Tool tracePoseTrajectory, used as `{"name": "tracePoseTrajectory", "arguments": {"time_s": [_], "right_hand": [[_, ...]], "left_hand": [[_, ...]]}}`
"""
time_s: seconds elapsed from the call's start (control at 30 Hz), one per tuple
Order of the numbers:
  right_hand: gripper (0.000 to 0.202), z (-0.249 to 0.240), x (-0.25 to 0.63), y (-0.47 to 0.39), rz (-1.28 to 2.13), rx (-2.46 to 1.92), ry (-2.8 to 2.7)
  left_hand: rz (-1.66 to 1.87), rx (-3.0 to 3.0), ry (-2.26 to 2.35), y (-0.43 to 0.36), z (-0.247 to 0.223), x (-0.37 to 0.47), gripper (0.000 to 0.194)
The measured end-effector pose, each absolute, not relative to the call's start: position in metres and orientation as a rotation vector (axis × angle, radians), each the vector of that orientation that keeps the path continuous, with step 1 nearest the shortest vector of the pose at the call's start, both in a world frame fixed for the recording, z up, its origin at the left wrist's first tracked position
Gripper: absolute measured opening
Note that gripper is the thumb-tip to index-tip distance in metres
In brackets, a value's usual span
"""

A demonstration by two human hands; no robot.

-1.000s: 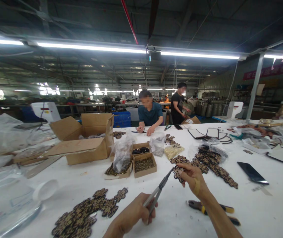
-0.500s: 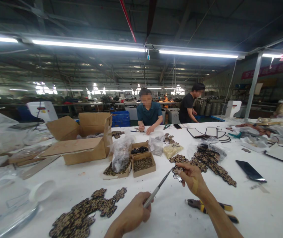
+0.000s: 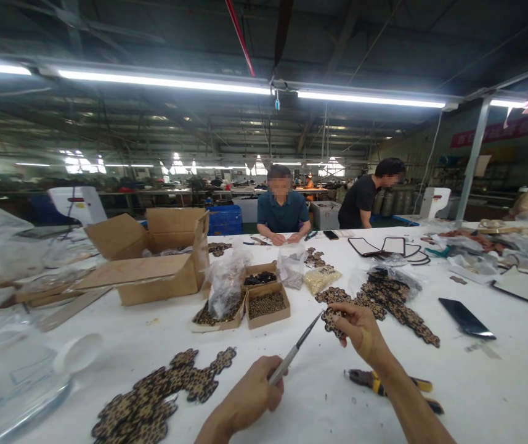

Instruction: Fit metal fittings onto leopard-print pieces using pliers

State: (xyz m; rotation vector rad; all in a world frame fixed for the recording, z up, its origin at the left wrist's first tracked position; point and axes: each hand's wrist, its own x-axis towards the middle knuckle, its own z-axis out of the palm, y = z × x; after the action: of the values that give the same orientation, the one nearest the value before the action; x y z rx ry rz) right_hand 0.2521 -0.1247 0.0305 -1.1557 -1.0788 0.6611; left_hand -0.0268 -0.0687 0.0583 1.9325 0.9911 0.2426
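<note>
My left hand (image 3: 253, 390) is closed around the light grey handle of a slim tool (image 3: 288, 362) with a dark, pointed tip. Its tip reaches the left edge of a leopard-print, flower-shaped patch (image 3: 331, 320); whether they touch I cannot tell. Thumb and fingers of my right hand (image 3: 360, 332) pinch this patch above the table. Pliers (image 3: 369, 380) with yellow-and-black handles lie partly hidden beneath my right forearm. Left of my left hand is a pile of similar patches (image 3: 148, 394). More leopard-print patches (image 3: 386, 293) lie beyond my right hand.
Small cardboard boxes of brassy metal bits (image 3: 267, 303) and dark pieces (image 3: 260, 279) stand mid-table, beside a bag of yellowish bits (image 3: 321, 279). A larger open carton (image 3: 157, 287) is at left. A black phone-like slab (image 3: 467, 317) lies right. Two co-workers (image 3: 282, 209) are across the table.
The patch in my right hand has turned, its patterned face showing more and its shine gone. My left hand barely moved. Across the table, one co-worker's hands shifted and the other leaned rightward.
</note>
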Motion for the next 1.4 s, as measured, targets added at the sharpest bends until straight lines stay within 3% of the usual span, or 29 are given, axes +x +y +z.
{"name": "tracePoseTrajectory", "arguments": {"time_s": [1.1, 1.4], "right_hand": [[0.046, 0.032, 0.25, -0.126, 0.62, -1.203, -1.133], [0.045, 0.034, 0.249, -0.127, 0.617, -1.21, -1.127]], "left_hand": [[0.189, 2.03, 1.036, -0.071, 0.065, -0.026, 0.037], [0.202, 2.105, 1.054, -0.072, 0.066, -0.025, 0.026]]}}
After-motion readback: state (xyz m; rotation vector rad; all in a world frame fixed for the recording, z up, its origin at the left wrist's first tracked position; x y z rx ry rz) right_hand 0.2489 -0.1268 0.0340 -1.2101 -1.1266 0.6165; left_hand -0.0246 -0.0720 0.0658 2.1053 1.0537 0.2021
